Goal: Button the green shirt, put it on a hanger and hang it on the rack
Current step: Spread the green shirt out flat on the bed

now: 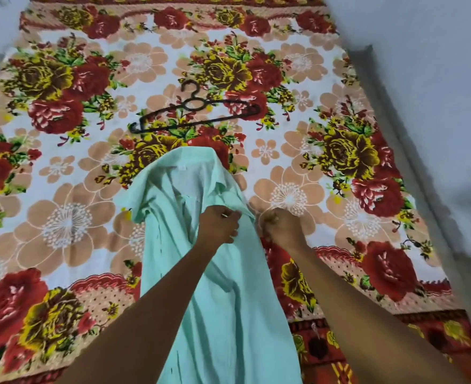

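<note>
My left hand [219,225] grips a bunch of the pale mint-green cotton shirt [201,273] near its open front, and my right hand [280,227] is curled in a fist at the shirt's right edge, though I cannot tell whether it pinches the cloth. The shirt lies lengthwise on the red, yellow and peach flowered bedspread [70,217], collar away from me. The black plastic hanger [194,112] lies flat on the bedspread beyond the collar, apart from it.

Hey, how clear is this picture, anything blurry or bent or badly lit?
Head view: even, soft light with no harsh glare; the shirt and hanger read clearly; the right hand is a bit smeared; the grey edges are streaked with motion blur, and the wide lens bows the blanket edges.
</note>
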